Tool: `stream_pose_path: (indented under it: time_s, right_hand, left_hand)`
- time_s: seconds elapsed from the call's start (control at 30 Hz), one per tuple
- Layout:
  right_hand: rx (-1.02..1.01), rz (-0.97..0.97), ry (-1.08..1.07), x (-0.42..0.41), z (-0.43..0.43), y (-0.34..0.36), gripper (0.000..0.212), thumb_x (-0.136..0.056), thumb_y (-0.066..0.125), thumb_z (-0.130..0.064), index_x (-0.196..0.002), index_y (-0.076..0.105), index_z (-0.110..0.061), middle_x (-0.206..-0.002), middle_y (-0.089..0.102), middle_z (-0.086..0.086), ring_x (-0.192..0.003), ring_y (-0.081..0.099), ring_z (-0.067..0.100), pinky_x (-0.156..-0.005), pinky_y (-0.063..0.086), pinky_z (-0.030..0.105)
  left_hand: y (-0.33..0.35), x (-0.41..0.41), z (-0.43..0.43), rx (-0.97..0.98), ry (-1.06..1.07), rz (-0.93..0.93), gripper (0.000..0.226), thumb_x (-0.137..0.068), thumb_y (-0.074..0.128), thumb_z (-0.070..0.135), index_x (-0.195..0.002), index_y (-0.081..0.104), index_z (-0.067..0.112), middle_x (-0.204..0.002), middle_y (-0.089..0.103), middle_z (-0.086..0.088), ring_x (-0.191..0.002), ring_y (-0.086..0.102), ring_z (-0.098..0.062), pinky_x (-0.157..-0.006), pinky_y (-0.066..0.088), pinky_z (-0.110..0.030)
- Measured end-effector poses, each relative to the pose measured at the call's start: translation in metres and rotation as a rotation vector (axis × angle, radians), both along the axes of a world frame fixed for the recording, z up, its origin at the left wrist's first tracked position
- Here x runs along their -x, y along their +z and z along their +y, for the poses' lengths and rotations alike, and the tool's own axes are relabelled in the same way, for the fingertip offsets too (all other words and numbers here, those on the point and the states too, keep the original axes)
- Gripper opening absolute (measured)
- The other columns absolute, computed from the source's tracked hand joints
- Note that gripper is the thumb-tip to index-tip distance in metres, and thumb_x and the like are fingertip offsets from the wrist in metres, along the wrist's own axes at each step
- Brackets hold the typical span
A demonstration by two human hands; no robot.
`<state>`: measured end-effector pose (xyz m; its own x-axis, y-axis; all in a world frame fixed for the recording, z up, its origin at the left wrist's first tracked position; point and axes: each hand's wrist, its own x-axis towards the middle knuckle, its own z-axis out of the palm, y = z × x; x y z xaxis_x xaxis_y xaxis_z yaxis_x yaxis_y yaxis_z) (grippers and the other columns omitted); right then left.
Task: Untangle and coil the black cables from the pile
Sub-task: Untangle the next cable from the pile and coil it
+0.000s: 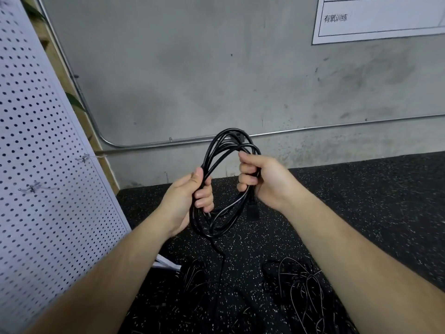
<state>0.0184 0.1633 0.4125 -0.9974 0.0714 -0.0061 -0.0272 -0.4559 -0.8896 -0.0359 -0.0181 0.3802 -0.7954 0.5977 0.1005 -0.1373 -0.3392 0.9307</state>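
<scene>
Hands grip a coiled black cable (pixel 225 179) above the speckled floor (pixel 361 201): left hand (pixel 190 201) clasping one side, right hand (pixel 260 177) the other, cable pile (pixel 301 285) below.

Perforated white panel (pixel 43 165), wall poster (pixel 385 18), conduit pipe (pixel 313 128)

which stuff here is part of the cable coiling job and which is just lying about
Job: coiled black cable, gripped by left hand and right hand; tangled cable pile below.
Just there: pegboard, wall sign, metal conduit.
</scene>
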Motion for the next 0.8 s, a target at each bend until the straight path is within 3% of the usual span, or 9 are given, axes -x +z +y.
stream_pose_path:
  time_s: [0.13,0.27,0.33,0.43,0.53,0.67,0.8]
  right_hand:
    - [-0.331,0.077,-0.186,0.000,0.004,0.003,0.038,-0.091,0.074,-0.019,-0.069,0.043,-0.021,-0.051,0.028,-0.005,-0.042,0.026,0.013,-0.047,0.032,0.029]
    - [-0.656,0.097,-0.380,0.002,-0.007,0.007,0.035,-0.081,0.083,-0.023,-0.094,0.051,-0.016,-0.057,0.050,-0.002,-0.042,0.046,0.017,-0.049,0.043,0.031]
    - [-0.590,0.073,-0.396,0.004,-0.009,0.008,0.030,-0.084,0.076,-0.027,-0.097,0.051,-0.019,-0.061,0.049,-0.003,-0.043,0.045,0.016,-0.051,0.042,0.032]
    - [-0.230,0.047,-0.271,0.005,-0.007,0.011,0.018,-0.093,0.060,-0.033,-0.099,0.050,-0.019,-0.066,0.042,-0.006,-0.042,0.034,0.011,-0.049,0.035,0.029]
    - [-0.041,0.095,-0.135,0.002,-0.003,0.011,0.022,-0.100,0.044,-0.037,-0.107,0.052,-0.018,-0.078,0.052,0.000,-0.054,0.041,0.014,-0.057,0.038,0.031]
    - [-0.038,0.142,-0.081,0.000,-0.007,0.006,0.032,-0.104,0.031,-0.025,-0.126,0.053,-0.015,-0.099,0.063,0.011,-0.069,0.058,0.018,-0.067,0.043,0.035]
    - [-0.116,0.156,-0.075,-0.004,-0.007,0.000,0.034,-0.105,0.036,-0.003,-0.129,0.059,-0.009,-0.113,0.066,0.016,-0.081,0.068,0.022,-0.067,0.053,0.032]
  left_hand:
    - [0.000,-0.007,0.015,0.027,0.107,0.087,0.033,-0.100,0.043,0.037,-0.087,0.048,0.007,-0.057,0.029,0.003,-0.045,0.029,-0.009,-0.047,0.036,-0.024]
    - [0.004,-0.013,0.021,-0.023,0.217,0.124,0.036,-0.106,0.040,0.036,-0.084,0.050,0.009,-0.053,0.031,0.007,-0.043,0.026,-0.008,-0.044,0.027,-0.024]
    - [0.005,-0.014,0.023,-0.030,0.234,0.140,0.036,-0.107,0.039,0.035,-0.083,0.049,0.010,-0.052,0.032,0.007,-0.042,0.026,-0.007,-0.043,0.026,-0.023]
    - [0.003,-0.012,0.029,-0.022,0.243,0.134,0.037,-0.108,0.037,0.036,-0.083,0.048,0.011,-0.053,0.032,0.008,-0.042,0.026,-0.007,-0.043,0.025,-0.023]
    - [0.003,-0.010,0.029,-0.066,0.261,0.058,0.038,-0.109,0.037,0.036,-0.083,0.049,0.011,-0.052,0.032,0.008,-0.041,0.025,-0.007,-0.042,0.023,-0.023]
    - [0.004,-0.006,0.026,-0.140,0.263,-0.037,0.038,-0.109,0.036,0.039,-0.083,0.048,0.013,-0.053,0.029,0.007,-0.040,0.023,-0.007,-0.041,0.023,-0.022]
    - [0.005,-0.003,0.024,-0.144,0.234,-0.084,0.038,-0.106,0.039,0.044,-0.085,0.049,0.015,-0.058,0.028,0.006,-0.043,0.024,-0.007,-0.043,0.024,-0.022]
